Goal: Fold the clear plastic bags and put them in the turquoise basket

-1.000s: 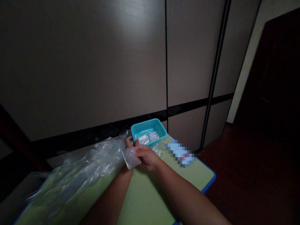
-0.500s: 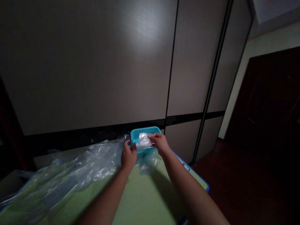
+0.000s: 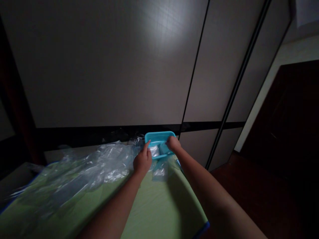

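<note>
A light-blue plastic basket (image 3: 160, 133) stands at the far side of the green-covered table. My left hand (image 3: 143, 161) is at its near left corner, thumb and forefinger closed on the rim. A folded clear plastic packet (image 3: 154, 151) lies inside, beside the left fingers. My right hand (image 3: 173, 144) reaches over the right rim with its fingers curled down into the basket. A bluish item (image 3: 163, 148) lies next to those fingers; what they grip, if anything, is hidden. Another clear plastic packet (image 3: 159, 173) lies on the table just in front of the basket.
A large heap of crumpled clear plastic bags (image 3: 107, 162) spreads over the left of the green tabletop (image 3: 149, 209). Tall grey wardrobe panels (image 3: 112, 66) rise right behind the table. Dark floor (image 3: 239, 186) and a dark door (image 3: 291, 122) are on the right.
My right hand has let go of the clear packet, which now lies in the basket, and has moved to the basket's right side. The view has shifted slightly.
</note>
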`<state>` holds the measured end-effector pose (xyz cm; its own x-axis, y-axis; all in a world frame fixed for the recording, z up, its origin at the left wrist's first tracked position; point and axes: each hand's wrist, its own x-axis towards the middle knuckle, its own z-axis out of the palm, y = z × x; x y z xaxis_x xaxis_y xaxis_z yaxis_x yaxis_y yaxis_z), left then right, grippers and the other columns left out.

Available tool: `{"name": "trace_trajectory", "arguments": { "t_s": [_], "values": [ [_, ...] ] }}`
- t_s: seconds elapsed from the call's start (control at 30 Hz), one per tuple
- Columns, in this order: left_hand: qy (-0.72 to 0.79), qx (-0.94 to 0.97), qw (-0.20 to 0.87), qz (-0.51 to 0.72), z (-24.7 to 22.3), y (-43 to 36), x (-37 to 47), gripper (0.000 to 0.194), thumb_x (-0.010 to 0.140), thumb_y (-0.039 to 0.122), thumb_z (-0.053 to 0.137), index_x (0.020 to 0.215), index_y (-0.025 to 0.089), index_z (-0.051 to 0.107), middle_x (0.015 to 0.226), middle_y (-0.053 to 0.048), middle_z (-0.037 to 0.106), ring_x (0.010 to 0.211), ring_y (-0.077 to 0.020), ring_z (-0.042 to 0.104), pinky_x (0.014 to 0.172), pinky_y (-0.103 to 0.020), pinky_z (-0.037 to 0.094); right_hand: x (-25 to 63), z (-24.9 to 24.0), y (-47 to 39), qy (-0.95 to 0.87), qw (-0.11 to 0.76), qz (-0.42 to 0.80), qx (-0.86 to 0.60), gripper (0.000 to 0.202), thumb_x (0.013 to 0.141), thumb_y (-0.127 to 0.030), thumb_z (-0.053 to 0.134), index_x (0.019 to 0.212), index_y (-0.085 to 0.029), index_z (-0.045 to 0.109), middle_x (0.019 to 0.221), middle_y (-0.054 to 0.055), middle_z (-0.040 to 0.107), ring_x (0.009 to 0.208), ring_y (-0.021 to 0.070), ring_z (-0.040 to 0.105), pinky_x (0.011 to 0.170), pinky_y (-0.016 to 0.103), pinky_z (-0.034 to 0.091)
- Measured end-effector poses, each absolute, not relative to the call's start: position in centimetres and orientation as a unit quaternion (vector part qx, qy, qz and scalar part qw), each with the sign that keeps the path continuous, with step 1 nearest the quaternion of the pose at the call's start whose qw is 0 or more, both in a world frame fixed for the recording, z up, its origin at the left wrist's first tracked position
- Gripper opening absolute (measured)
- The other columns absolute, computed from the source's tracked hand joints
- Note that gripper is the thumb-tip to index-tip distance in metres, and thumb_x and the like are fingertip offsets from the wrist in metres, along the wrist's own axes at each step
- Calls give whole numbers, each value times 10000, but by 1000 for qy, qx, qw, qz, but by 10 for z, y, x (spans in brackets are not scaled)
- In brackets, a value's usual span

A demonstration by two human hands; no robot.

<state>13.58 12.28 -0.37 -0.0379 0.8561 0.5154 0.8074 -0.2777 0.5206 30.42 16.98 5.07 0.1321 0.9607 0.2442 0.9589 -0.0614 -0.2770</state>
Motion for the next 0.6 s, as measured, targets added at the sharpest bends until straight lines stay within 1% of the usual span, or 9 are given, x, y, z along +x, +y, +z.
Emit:
{"name": "trace_trajectory", "arguments": {
  "t_s": [0.13,0.23,0.3,0.33,0.4,0.47,0.5,0.53,0.6],
  "values": [
    [602,693,33,394,-5,124,135,425,907,267,310,1329,263,357,865,-48,663,678,-167,594,521,-228,293,300,44,174,-661,161,-12,-733,221,806,-237,541,964,-116,636,1025,139,641,953,216,590,755,252,420],
    [590,703,27,396,-7,125,135,423,906,259,309,1325,270,364,898,-49,664,712,-173,599,536,-231,309,296,38,173,-661,148,-26,-735,225,827,-176,481,983,-100,625,1042,167,629,954,232,594,767,279,425],
    [586,708,23,393,-8,125,134,428,902,254,314,1327,272,362,929,-50,662,732,-174,600,551,-230,323,295,35,171,-663,142,-34,-734,262,841,-134,426,1032,-99,602,1052,179,622,956,240,595,772,299,428],
    [586,710,22,390,-8,125,134,432,900,251,318,1330,271,359,933,-50,661,738,-174,600,560,-228,332,294,35,171,-666,140,-38,-732,294,847,-120,403,1086,-102,573,1060,183,617,960,240,595,776,307,429],
    [587,712,21,384,-8,124,134,439,894,240,327,1332,267,362,925,-49,659,752,-173,598,580,-225,349,294,36,169,-672,135,-44,-727,379,856,-108,378,1224,-112,467,1073,188,610,967,238,594,781,321,429],
    [585,715,21,382,-8,124,134,432,890,230,333,1317,264,389,926,-49,654,773,-173,595,602,-226,360,293,38,168,-680,127,-45,-721,446,862,-111,380,1307,-139,367,1071,181,611,965,235,596,780,329,432],
    [583,717,23,381,-8,125,134,423,888,228,336,1302,264,411,928,-49,651,783,-173,593,610,-226,362,293,39,168,-684,120,-44,-718,453,863,-118,391,1314,-156,360,1065,172,615,963,234,596,778,329,434],
    [583,718,25,380,-8,125,134,412,886,227,341,1285,266,435,930,-49,649,789,-173,592,615,-226,362,292,39,168,-689,113,-41,-715,437,863,-128,410,1298,-173,386,1060,160,619,964,231,595,778,327,436],
    [583,719,26,377,-9,126,135,391,884,228,349,1253,268,471,934,-52,646,791,-174,591,615,-230,358,292,40,168,-694,96,-33,-713,355,858,-162,463,1212,-181,483,1053,140,619,970,226,588,784,319,441]
  ]
}}
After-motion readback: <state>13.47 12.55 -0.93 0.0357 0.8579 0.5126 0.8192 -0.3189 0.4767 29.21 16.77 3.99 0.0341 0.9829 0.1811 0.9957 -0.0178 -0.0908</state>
